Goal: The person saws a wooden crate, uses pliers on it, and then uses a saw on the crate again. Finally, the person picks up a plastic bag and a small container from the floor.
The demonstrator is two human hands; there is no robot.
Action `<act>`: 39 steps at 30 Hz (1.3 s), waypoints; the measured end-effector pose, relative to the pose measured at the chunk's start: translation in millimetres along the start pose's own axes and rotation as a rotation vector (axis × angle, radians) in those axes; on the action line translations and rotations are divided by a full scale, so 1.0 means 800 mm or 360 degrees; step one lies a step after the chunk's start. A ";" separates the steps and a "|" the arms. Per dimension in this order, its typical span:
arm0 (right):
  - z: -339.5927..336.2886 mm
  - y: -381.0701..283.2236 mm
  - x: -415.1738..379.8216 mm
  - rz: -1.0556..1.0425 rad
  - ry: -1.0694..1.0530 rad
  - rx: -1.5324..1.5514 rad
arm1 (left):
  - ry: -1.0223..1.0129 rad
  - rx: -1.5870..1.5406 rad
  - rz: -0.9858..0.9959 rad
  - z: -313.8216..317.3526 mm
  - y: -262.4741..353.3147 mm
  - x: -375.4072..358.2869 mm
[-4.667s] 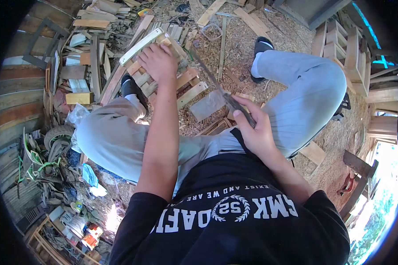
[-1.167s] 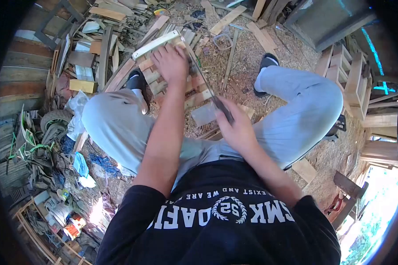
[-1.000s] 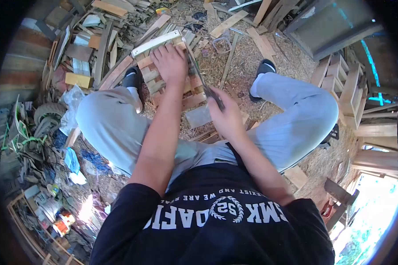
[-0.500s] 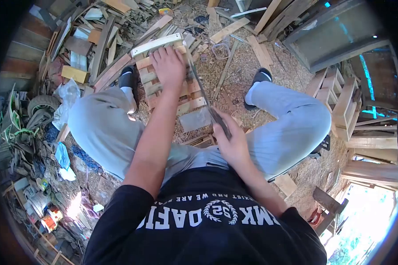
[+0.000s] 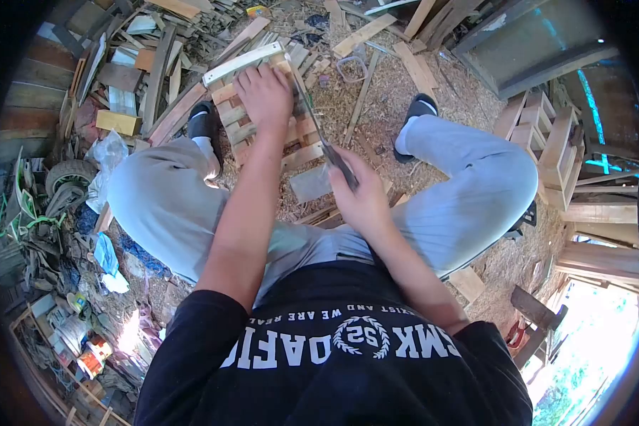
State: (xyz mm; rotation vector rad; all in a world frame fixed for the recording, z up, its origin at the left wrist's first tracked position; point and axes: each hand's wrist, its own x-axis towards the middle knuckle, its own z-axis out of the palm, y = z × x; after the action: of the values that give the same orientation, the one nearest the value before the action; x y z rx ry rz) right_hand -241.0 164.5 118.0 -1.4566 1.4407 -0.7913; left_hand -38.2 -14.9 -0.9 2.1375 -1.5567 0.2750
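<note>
My left hand (image 5: 266, 99) lies on top of a slatted wooden piece (image 5: 302, 135), its fingers spread over the slats just below a pale bar (image 5: 243, 64) along the far end. In my right hand (image 5: 360, 190) is the dark handle of a long, thin-bladed tool (image 5: 311, 106). Its blade runs up along the right side of the slatted piece, close to my left fingertips. Whether the blade touches the wood is hard to tell. Below the near end of the slats is a flat greyish piece (image 5: 311, 184).
Wood offcuts (image 5: 121, 77) are heaped at the far left, with a yellowish block (image 5: 118, 122) among them. Beyond my right foot lie loose boards (image 5: 415, 65). Slatted wooden frames (image 5: 550, 153) stand at the right. My knees flank the work. A clear container (image 5: 351, 69) sits on the ground.
My right hand has moved slightly up and left with the tool. The slatted piece and my left hand appear a little higher and further left in the view, which has itself shifted slightly.
</note>
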 end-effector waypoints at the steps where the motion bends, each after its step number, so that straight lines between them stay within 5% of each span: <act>1: 0.001 0.003 0.003 0.0008 -0.0001 0.0005 | -0.0007 0.0004 0.0003 0.000 0.001 -0.006; 9: -0.009 0.017 -0.016 -0.0093 0.0082 0.0097 | 0.0182 0.0040 0.0058 0.001 0.006 -0.005; 11: 0.003 -0.005 0.020 0.0169 -0.0020 0.0001 | 0.0124 0.0033 0.0050 0.000 0.004 -0.010; 19: -0.014 0.012 -0.019 -0.0110 0.0206 0.0125 | 0.0162 0.0098 0.0068 0.013 0.007 -0.012; 21: -0.004 -0.009 0.032 0.0254 0.0021 0.0179 | 0.0111 0.0079 0.0089 0.009 0.003 -0.013; 26: -0.021 -0.006 -0.045 -0.0025 0.0098 0.0026 | 0.0113 0.0153 0.0165 0.015 -0.006 -0.010; 39: -0.022 -0.007 -0.011 0.0198 -0.0048 0.0068 | 0.0185 0.0120 0.0211 0.021 -0.002 -0.009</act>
State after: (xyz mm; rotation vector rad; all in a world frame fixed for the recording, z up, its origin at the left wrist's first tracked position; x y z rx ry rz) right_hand -255.6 170.0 130.9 -1.3276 1.4677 -0.7160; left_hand -41.2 -16.8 -18.4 2.0377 -1.6462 0.5010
